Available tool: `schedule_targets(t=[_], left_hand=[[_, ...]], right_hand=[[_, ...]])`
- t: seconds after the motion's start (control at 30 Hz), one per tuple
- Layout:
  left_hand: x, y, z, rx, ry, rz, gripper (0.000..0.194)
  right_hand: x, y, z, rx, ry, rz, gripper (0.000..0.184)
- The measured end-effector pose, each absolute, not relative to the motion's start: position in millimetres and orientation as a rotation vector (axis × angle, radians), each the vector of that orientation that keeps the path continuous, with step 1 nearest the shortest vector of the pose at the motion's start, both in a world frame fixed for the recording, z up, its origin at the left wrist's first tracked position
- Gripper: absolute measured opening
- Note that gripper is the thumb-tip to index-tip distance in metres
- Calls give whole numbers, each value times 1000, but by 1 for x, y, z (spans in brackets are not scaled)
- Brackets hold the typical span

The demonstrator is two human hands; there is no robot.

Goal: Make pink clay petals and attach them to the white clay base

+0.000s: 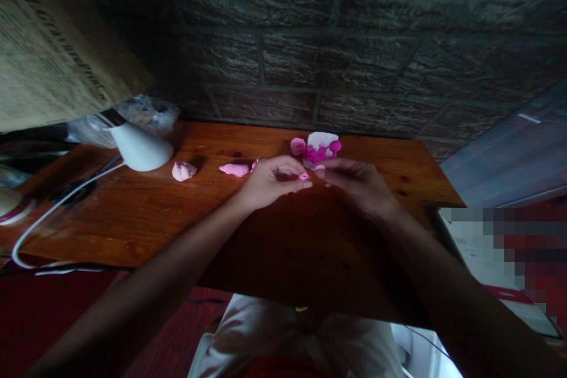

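Between the thumb and fingers of my left hand [278, 180] is a small pink piece of modelling clay [303, 176]. My right hand [361, 183] pinches another small pink clay piece [320, 169] close beside it. Both hands hang over the wooden table [146, 218]. Just beyond the fingers lie bright magenta clay bits [315, 154] on a whitish sheet [323, 139], with a round pink disc [298, 146] at their left. A pink clay lump [234, 169] rests left of my left hand, and a paler lump [183, 170] sits farther left.
A white lamp base [144, 147] with a white cable [57, 198] stands at the left, under a printed paper shade [57, 53]. Behind it is a crumpled clear plastic bag [150, 112]. A dark brick-patterned wall [292, 59] closes off the table's back.
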State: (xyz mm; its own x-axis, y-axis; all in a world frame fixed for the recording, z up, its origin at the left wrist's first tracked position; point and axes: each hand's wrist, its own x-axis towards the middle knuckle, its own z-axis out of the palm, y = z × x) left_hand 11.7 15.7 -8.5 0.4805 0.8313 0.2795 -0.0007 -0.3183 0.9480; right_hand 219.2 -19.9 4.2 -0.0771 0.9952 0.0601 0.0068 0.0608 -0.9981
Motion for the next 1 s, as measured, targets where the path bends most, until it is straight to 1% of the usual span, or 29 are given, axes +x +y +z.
schedule_targets(t=[0.27,0.43,0.6,0.8,1.0], left_hand=[[12,16,-9,1561,706,892,33],[12,17,-11,1585,682,861,34],[12,17,-10,1604,682,867,33],[11,15,-8,1635,683,845,36],[11,16,-10,1649,680,916,39]], right_hand=[[220,-19,1,-1107,-1248,1231,34],[219,-18,6,-1065,-1231,1234,34],[219,-18,7,-1062,-1214,1245,40],[220,-21,7,-1115,-1335,1213,33],[217,-25,9,-1115,-1343,1202,28]])
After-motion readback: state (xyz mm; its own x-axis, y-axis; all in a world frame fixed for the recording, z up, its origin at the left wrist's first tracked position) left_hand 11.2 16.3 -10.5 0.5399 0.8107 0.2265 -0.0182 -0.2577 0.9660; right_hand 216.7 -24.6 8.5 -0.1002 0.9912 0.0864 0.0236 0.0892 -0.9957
